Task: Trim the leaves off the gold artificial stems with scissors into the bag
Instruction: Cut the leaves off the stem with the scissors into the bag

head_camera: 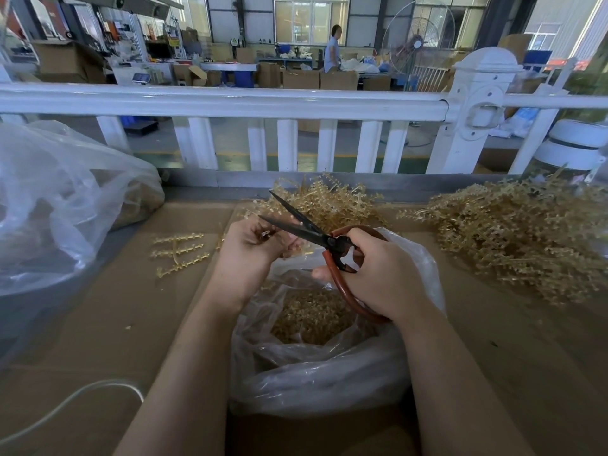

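Above the open clear plastic bag [329, 366], part-filled with gold trimmings, the right hand [385, 278] has its grip curled through the red loop handles of the black-bladed scissors [306, 230], blades spread. The left hand [251, 250], just left of the blades, pinches a thin gold stem [268, 232]. Beyond the bag, gold leafy stems [513, 241] lie heaped on the cardboard-covered tabletop [115, 311].
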